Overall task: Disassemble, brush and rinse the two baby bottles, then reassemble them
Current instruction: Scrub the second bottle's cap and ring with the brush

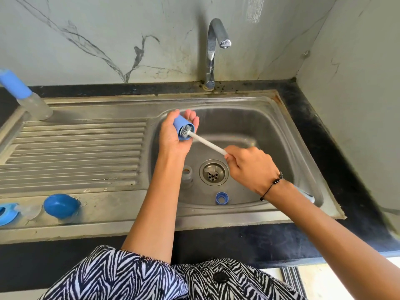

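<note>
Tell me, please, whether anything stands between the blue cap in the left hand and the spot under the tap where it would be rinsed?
Nothing visible does. The left hand holds the blue cap over the basin, with open air up to the tap; only the brush sits inside it.

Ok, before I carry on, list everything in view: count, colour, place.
Cap: one, blue, held in left hand over basin.
Brush: one, white, bristles inside the cap.
Bottle body: one, clear, in basin left of drain.
Collar ring: one, blue, basin's near edge.
Assembled bottle: one, clear with blue cap, far-left drainboard.
Dome cap: one, blue, near-left drainboard.
Ring with nipple: one, blue and clear, left edge.
Faucet: one, chrome, behind sink.
Left hand: grips cap.
Right hand: grips brush handle.
</note>
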`<move>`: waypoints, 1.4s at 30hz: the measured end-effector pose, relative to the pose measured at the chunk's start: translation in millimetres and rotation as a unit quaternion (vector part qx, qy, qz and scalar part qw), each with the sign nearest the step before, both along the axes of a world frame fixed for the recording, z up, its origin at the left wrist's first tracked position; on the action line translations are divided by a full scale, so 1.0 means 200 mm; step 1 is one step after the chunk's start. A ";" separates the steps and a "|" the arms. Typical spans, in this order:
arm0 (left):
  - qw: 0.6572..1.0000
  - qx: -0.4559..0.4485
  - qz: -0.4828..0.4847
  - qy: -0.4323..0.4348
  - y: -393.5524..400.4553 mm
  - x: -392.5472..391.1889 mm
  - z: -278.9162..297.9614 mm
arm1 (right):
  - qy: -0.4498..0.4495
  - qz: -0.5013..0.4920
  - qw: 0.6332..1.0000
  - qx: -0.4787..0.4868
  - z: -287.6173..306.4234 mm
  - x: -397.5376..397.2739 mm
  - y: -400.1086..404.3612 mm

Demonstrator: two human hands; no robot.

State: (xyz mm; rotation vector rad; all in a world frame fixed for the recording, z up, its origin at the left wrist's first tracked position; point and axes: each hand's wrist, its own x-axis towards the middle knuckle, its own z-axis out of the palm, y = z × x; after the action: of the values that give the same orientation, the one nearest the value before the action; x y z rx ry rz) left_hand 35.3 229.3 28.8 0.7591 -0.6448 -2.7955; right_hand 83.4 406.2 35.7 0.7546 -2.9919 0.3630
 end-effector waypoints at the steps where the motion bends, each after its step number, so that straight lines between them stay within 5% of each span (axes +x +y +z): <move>1: 1.000 -0.013 -0.008 -0.021 0.01 -0.01 -0.02 | -0.007 -0.010 1.000 0.011 -0.01 0.00 0.00; 7: 0.996 0.002 0.040 -0.086 0.03 -0.04 -0.11 | 0.018 -0.042 0.995 0.090 0.02 -0.03 -0.03; 16: 0.999 0.022 0.039 -0.024 -0.07 -0.03 -0.07 | 0.196 -0.022 0.979 0.058 0.00 0.00 -0.07; 21: 0.997 0.065 -0.045 -0.003 -0.08 0.02 -0.08 | 0.171 -0.017 0.982 0.083 -0.05 0.03 -0.06; 30: 0.995 0.024 0.001 -0.093 -0.02 -0.04 -0.15 | 0.179 -0.044 0.974 0.132 -0.02 -0.05 -0.06; 37: 0.997 0.033 0.044 -0.050 -0.07 -0.02 -0.13 | 0.236 0.010 0.969 0.071 -0.06 -0.04 0.00; 42: 0.998 0.007 0.055 -0.038 -0.09 0.02 -0.16 | 0.153 -0.042 0.987 0.013 -0.08 -0.04 0.05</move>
State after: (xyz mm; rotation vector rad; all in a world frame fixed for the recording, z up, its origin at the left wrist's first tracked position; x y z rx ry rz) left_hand 39.4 211.2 -2.7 0.8783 -0.5791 -2.6853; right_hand 76.2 416.9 20.2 0.6195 -2.7321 0.1851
